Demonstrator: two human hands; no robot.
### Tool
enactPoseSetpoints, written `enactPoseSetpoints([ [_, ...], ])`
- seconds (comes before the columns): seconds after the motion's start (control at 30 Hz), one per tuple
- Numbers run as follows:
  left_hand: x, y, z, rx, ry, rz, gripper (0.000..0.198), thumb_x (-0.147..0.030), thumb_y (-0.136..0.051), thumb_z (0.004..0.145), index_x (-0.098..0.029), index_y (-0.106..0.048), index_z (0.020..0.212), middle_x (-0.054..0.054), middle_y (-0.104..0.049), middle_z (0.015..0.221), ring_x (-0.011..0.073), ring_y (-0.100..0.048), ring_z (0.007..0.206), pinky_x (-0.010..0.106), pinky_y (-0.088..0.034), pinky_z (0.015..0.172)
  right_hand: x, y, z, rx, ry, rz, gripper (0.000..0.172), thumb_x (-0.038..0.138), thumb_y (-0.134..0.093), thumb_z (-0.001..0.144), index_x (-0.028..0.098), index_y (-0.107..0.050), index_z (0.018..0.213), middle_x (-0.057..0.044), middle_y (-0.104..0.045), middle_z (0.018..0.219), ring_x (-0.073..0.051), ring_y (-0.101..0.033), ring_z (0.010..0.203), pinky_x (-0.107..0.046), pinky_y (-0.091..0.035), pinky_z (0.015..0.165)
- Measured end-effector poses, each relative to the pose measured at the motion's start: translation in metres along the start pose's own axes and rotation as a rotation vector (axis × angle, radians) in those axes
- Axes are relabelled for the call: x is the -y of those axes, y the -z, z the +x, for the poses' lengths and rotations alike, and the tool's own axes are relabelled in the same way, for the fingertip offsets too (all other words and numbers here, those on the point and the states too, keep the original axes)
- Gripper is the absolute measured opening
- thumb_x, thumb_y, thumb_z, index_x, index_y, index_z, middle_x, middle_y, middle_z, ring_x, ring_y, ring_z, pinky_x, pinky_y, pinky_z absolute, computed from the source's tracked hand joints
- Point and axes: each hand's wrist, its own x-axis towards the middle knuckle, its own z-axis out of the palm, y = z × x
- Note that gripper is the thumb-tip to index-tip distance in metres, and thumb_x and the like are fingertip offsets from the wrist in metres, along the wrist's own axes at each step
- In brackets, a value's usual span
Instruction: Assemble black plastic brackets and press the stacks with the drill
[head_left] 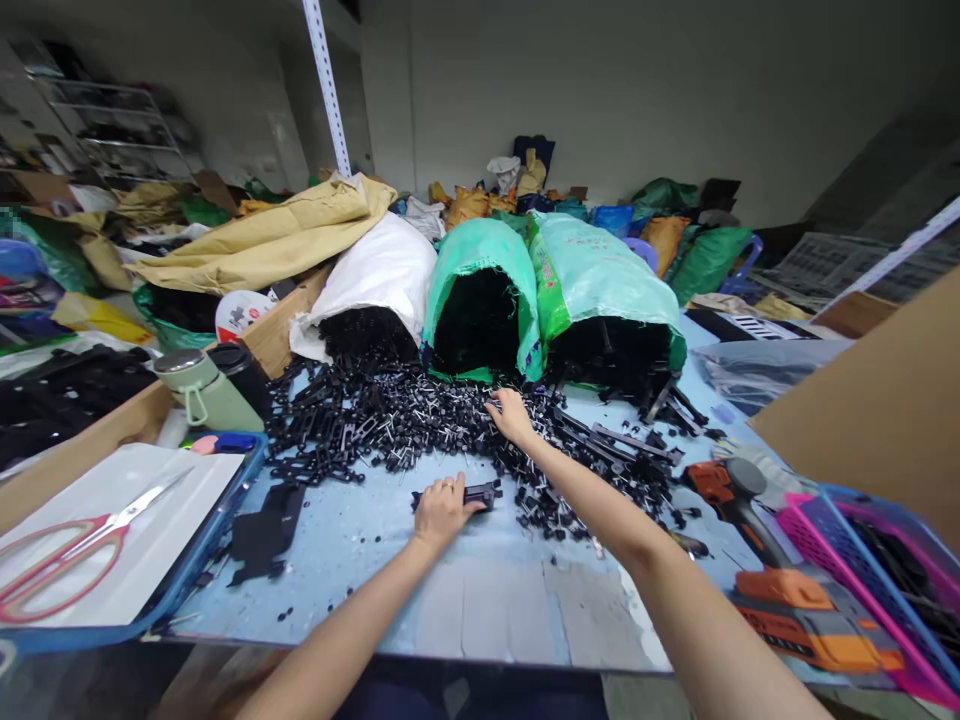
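Note:
On the blue tabletop, my left hand is wrapped over a black plastic part, whose right end sticks out past the thumb. Farther forward, my right hand reaches into the pile of small black parts and pins, just in front of the middle green sack. Its fingers are bent down toward the pieces; whether they pinch one is too small to make out. A white sack and another green sack lie open on either side, with black parts in their mouths.
An orange and black power drill lies at right beside a pink basket. At left, red-handled scissors rest on a blue tray, near a green cup. A flat black piece lies left of my hands.

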Motion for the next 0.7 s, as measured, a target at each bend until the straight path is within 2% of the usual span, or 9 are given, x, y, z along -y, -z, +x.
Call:
enactPoseSetpoints([
  [0.07, -0.002, -0.001, 0.008, -0.015, 0.018, 0.014, 0.060, -0.057, -0.034, 0.080, -0.012, -0.050, 0.116, 0.014, -0.059, 0.094, 0.0257, -0.053, 0.086, 0.035, -0.041, 0.072, -0.005, -0.009, 0.038, 0.008, -0.044, -0.038, 0.025, 0.029, -0.042, 0.085, 0.014, -0.049, 0.103, -0.010, -0.052, 0.107, -0.019, -0.043, 0.103, -0.028, -0.032, 0.088],
  [0.17, 0.003, 0.006, 0.012, -0.156, 0.017, -0.006, 0.051, -0.049, -0.038, 0.082, -0.012, -0.049, 0.116, 0.013, -0.056, 0.105, 0.0261, -0.048, 0.098, 0.039, -0.037, 0.084, -0.008, -0.026, 0.080, 0.019, -0.160, -0.107, 0.029, 0.028, -0.044, 0.084, 0.008, -0.048, 0.105, -0.016, -0.054, 0.103, -0.023, -0.046, 0.100, -0.031, -0.034, 0.084],
  [0.23, 0.017, 0.015, 0.015, -0.259, 0.073, -0.017, 0.045, -0.043, -0.038, 0.084, -0.012, -0.049, 0.114, 0.012, -0.054, 0.108, 0.0249, -0.045, 0.102, 0.039, -0.034, 0.089, -0.009, -0.037, 0.098, 0.019, -0.246, -0.144, 0.033, 0.027, -0.044, 0.083, 0.004, -0.047, 0.106, -0.021, -0.054, 0.099, -0.026, -0.048, 0.098, -0.034, -0.035, 0.080],
  [0.33, 0.055, 0.028, 0.031, -0.345, 0.272, -0.001, 0.039, -0.038, -0.037, 0.086, -0.011, -0.050, 0.110, 0.012, -0.055, 0.105, 0.0239, -0.046, 0.100, 0.036, -0.037, 0.084, -0.010, -0.048, 0.112, 0.019, -0.322, -0.178, 0.034, 0.026, -0.044, 0.083, 0.002, -0.046, 0.107, -0.023, -0.055, 0.097, -0.030, -0.050, 0.098, -0.038, -0.035, 0.079],
  [0.47, 0.112, 0.041, 0.073, -0.303, 0.563, 0.056, 0.038, -0.037, -0.037, 0.084, -0.008, -0.050, 0.106, 0.013, -0.056, 0.099, 0.0251, -0.049, 0.096, 0.034, -0.040, 0.078, -0.014, -0.047, 0.119, 0.041, -0.327, -0.196, 0.031, 0.025, -0.047, 0.081, 0.006, -0.050, 0.105, -0.020, -0.059, 0.093, -0.028, -0.053, 0.095, -0.036, -0.037, 0.077],
  [0.57, 0.138, 0.044, 0.106, -0.249, 0.708, 0.046, 0.036, -0.034, -0.041, 0.082, -0.005, -0.051, 0.101, 0.016, -0.057, 0.094, 0.0272, -0.049, 0.094, 0.035, -0.042, 0.075, -0.018, -0.033, 0.112, 0.034, -0.311, -0.204, 0.035, 0.031, -0.046, 0.080, 0.008, -0.052, 0.106, -0.016, -0.061, 0.091, -0.025, -0.056, 0.091, -0.032, -0.040, 0.073],
  [0.63, 0.147, 0.043, 0.124, -0.234, 0.766, 0.014, 0.035, -0.032, -0.044, 0.079, -0.003, -0.051, 0.098, 0.019, -0.055, 0.095, 0.0297, -0.049, 0.095, 0.036, -0.042, 0.072, -0.021, -0.020, 0.095, 0.016, -0.292, -0.215, 0.036, 0.033, -0.044, 0.081, 0.011, -0.054, 0.107, -0.013, -0.062, 0.093, -0.024, -0.056, 0.091, -0.030, -0.041, 0.075],
  [0.7, 0.152, 0.042, 0.136, -0.205, 0.811, -0.028, 0.030, -0.026, -0.046, 0.077, -0.003, -0.052, 0.096, 0.020, -0.054, 0.097, 0.0312, -0.049, 0.096, 0.038, -0.042, 0.072, -0.024, -0.005, 0.062, -0.024, -0.237, -0.194, 0.036, 0.034, -0.043, 0.080, 0.014, -0.055, 0.107, -0.010, -0.062, 0.097, -0.022, -0.055, 0.093, -0.029, -0.040, 0.079],
])
